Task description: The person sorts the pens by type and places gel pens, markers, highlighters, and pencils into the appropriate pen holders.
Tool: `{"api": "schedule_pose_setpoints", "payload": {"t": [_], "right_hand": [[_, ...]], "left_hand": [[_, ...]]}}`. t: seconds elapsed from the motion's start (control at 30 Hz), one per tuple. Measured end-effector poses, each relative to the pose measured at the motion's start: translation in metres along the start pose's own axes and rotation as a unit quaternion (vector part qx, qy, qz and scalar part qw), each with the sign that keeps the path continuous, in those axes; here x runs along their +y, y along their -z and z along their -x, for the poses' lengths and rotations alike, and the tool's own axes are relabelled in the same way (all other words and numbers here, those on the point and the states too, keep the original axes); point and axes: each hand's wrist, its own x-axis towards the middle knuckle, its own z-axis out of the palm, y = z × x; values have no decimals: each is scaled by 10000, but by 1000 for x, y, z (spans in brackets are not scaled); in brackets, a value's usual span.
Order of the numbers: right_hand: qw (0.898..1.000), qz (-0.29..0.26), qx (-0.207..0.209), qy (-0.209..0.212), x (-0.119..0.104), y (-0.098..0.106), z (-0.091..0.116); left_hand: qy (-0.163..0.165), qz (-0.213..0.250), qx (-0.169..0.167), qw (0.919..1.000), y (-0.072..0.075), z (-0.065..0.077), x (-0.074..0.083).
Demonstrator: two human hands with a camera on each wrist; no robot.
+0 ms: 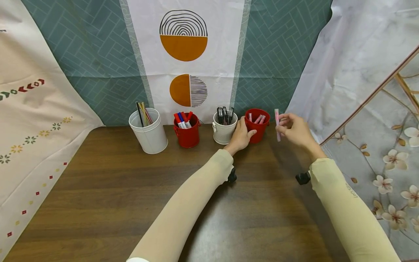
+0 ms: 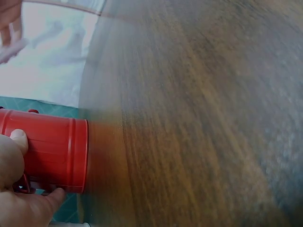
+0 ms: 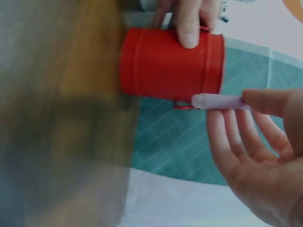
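At the back right of the table stands a red bucket point(image 1: 257, 134) holding several short pink sticks point(image 1: 258, 119). My left hand point(image 1: 240, 136) grips its left side, the thumb lying across the front; in the left wrist view the thumb point(image 2: 20, 140) presses on the red wall. Right of the bucket, my right hand point(image 1: 296, 133) pinches a slim pale-pink stick point(image 1: 277, 124) between thumb and fingers. The stick is held nearly upright, a little above the table. Its exact kind cannot be told. The right wrist view shows its rounded lower end point(image 3: 201, 101) close to the bucket's handle.
Left of the red bucket stand a small white bucket point(image 1: 223, 134) of black pens, another red bucket point(image 1: 187, 138) of red and blue markers, and a larger white bucket point(image 1: 151, 136) with thin sticks. A patterned cloth point(image 1: 268, 47) hangs behind the brown table point(image 1: 131, 196).
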Motion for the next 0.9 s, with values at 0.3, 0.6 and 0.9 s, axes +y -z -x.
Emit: {"api": "schedule_pose_setpoints", "payload": {"t": [0.3, 0.6, 0.9], "right_hand": [[9913, -964, 858, -267, -35, -2, -31], [9916, -919, 906, 89, -53, -7, -57], [9944, -356, 963, 240, -50, -16, -70]], "left_hand": [[-10, -3, 47, 10000, 1, 0, -1], [-38, 36, 18, 10000, 0, 0, -1], [-67, 28, 11, 10000, 1, 1, 0]]}}
